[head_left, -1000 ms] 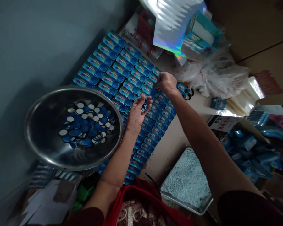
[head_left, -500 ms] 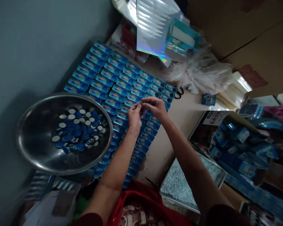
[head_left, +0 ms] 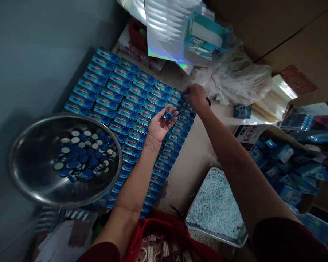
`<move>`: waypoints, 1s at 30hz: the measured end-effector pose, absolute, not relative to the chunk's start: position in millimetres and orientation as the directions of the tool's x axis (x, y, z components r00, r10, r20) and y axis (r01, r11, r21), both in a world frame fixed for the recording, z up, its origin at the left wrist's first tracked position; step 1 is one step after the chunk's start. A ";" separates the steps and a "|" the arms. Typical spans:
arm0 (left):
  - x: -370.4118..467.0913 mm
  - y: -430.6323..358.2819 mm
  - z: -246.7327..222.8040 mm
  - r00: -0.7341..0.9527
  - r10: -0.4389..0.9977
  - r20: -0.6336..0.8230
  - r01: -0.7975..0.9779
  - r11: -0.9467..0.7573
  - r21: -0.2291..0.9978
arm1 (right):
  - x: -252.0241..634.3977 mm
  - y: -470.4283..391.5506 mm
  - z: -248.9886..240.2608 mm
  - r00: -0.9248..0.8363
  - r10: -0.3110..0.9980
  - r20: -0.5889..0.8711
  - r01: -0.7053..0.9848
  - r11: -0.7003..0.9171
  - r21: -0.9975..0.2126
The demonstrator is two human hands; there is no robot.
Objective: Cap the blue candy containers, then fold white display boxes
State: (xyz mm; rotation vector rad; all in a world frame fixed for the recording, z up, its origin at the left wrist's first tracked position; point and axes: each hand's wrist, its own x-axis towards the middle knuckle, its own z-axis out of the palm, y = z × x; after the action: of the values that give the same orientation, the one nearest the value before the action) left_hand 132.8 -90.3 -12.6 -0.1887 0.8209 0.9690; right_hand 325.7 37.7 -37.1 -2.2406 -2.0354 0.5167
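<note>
Rows of small flat blue packs point(head_left: 113, 90) cover the table, most with a round blue disc at one end. Some near the right edge show a dark round hole instead. My left hand point(head_left: 157, 127) is palm up over the rows, its curled fingers around a short stack of blue discs point(head_left: 168, 116). At the far right corner of the rows, my right hand point(head_left: 196, 96) reaches down with fingertips pinched together at a pack; what they hold is hidden. A steel bowl point(head_left: 32, 156) at the left contains many loose discs point(head_left: 83, 159), blue on one side and white on the other.
A metal tray point(head_left: 236, 242) of pale blue-white granules stands at lower right. Beyond it is a carton of blue boxes point(head_left: 285, 153). A clear plastic bag point(head_left: 235, 82), shiny sheets point(head_left: 165, 29) and an open blue box point(head_left: 206, 34) lie at the back. A wall borders the left.
My hands were together over the rows and have parted. The right moved up and right to the far packs; the left turned palm up, showing the disc stack. The view shifted slightly.
</note>
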 end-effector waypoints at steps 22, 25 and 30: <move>132.8 -115.9 -26.3 0.088 0.647 -0.758 -0.793 0.506 0.340 | 272.4 -105.1 -8.2 -0.225 0.972 -0.072 0.624 0.087 -0.776; 138.4 -123.3 -28.2 0.102 0.639 -0.762 -0.813 0.495 0.306 | 273.4 -123.5 -18.2 -0.179 0.982 -0.055 0.590 0.062 -0.805; 148.0 -124.2 -25.5 0.094 0.616 -0.782 -0.839 0.472 0.271 | 281.5 -116.5 -18.7 -0.094 0.995 -0.037 0.579 0.025 -0.815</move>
State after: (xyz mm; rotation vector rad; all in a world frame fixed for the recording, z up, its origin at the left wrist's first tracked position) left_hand 148.0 -124.2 -25.5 -0.2715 0.9950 1.0990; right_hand 281.5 -116.5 -18.7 -1.6058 -1.7321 0.9316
